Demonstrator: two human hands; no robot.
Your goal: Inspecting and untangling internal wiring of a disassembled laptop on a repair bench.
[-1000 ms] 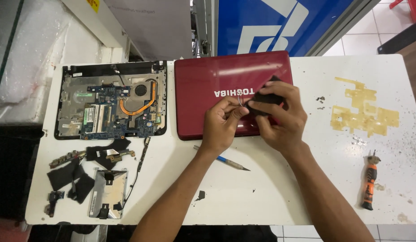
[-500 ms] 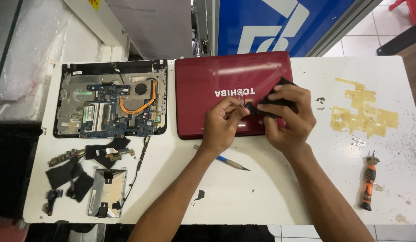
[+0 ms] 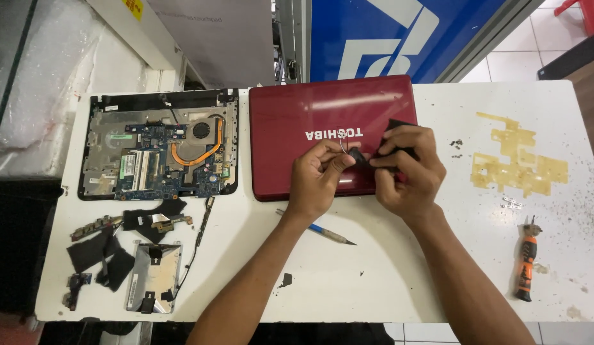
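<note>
Over one red lid (image 3: 310,118) (closed): two hands (image 3: 319,179).

White worktable (image 3: 386,281), top scuffed and stained; yellowish glue-like residue patch (image 3: 517,167) toward its right side, dark specks and grit near the right edge. Behind the table, a large blue panel with white shapes (image 3: 399,35), framed by a grey metal strip. Left of that, a pale board leaning at an angle (image 3: 207,38). Far left, clear plastic sheeting (image 3: 41,83) draped over a surface. Upper right: white tiled floor (image 3: 540,32) with dark grout lines, a bit of red furniture (image 3: 588,13) in the corner, a dark brown surface below it. Light even, soft glare, no hard shadows.
</note>
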